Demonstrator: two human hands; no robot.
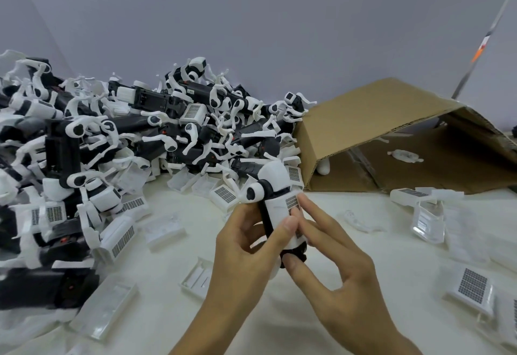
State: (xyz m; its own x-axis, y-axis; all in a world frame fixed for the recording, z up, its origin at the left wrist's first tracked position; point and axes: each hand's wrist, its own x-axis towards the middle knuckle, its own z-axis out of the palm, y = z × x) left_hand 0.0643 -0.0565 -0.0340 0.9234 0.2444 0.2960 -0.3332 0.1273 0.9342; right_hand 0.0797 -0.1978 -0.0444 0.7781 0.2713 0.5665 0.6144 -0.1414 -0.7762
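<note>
Both hands are on it: the left hand (pixel 246 245) curls round the black-and-white device (pixel 277 209), held just above the bench (pixel 173 265); the right hand (pixel 335 268) pinches its labelled white cover, fingers half open; best to press squarely while the left steadies; one device held, one cardboard box (pixel 391 136), a pile (pixel 126 136) beyond counting.

Both bare forearms rise from the lower edge and meet in the middle. The left hand (pixel 246 245) grips a black-and-white part (pixel 275 203), its fingers curled behind it and its thumb (pixel 289 223) laid flat across the front. The right hand (pixel 338 273) comes in from the right, palm turned leftward. Its long fingers (pixel 310 210) stretch almost straight against the part's face, and its thumb presses on the lower end.
</note>
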